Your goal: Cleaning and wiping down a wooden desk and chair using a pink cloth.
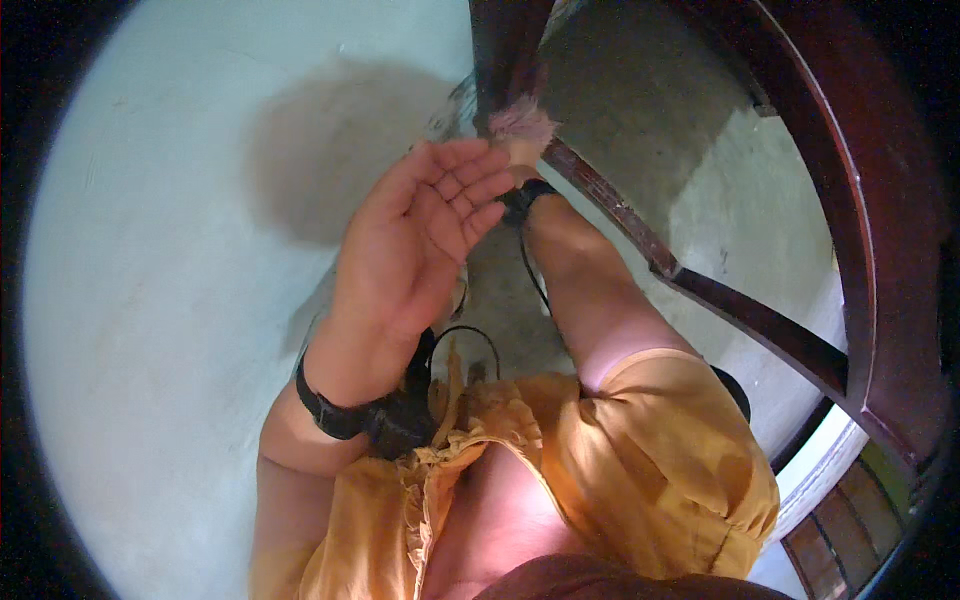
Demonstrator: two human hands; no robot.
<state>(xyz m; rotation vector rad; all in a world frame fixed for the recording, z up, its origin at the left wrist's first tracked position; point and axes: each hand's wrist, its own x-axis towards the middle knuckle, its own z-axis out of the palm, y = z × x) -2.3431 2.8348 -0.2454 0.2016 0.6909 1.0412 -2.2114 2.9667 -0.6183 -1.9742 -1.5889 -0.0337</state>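
My left hand (420, 235) is raised in the middle of the view, palm up, fingers stretched and slightly curved, with nothing in it. A black strap with a dark device (395, 415) sits on its wrist. Beyond it reaches my right hand (524, 155), partly hidden by the left fingertips. At its fingers is a crumpled pinkish cloth (522, 122), which lies against a dark wooden post (508, 60). The right fingers themselves hardly show. Another black strap (527, 198) is around the right wrist.
A dark wooden rail (625, 220) runs from the post down to a thick curved wooden frame (850, 230) at right. A pale blue surface (150, 300) with a round shadow fills the left. Black cable (465, 330) loops between my arms. Brown panels (845, 525) show at lower right.
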